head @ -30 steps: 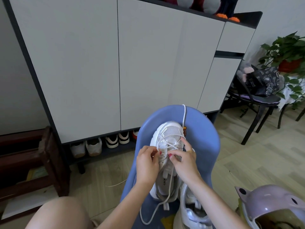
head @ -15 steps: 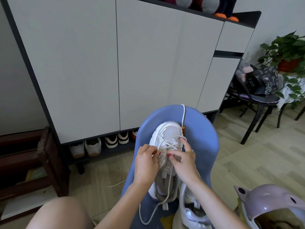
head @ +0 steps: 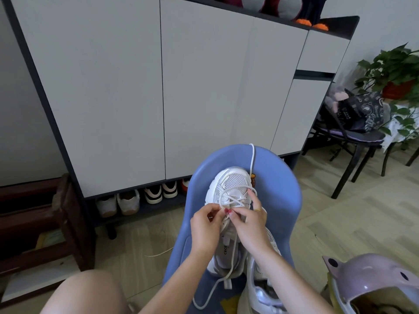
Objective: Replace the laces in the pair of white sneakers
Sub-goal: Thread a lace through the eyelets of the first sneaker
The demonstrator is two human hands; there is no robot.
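I see the white sneaker (head: 229, 196) lying toe-up on the blue chair (head: 278, 200). At its left edge my left hand (head: 205, 230) pinches the lace (head: 233, 201); over its tongue my right hand (head: 250, 219) pinches the same lace. Right of it stands the second sneaker (head: 260, 288).

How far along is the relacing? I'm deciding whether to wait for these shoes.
Done: the lace already crosses the lowest eyelets near the toe of the sneaker on the blue chair. In hand: left hand and right hand pinch the lace mid-shoe. Left: the upper eyelets, loose ends trailing, and the second sneaker, whose lacing I can't see.
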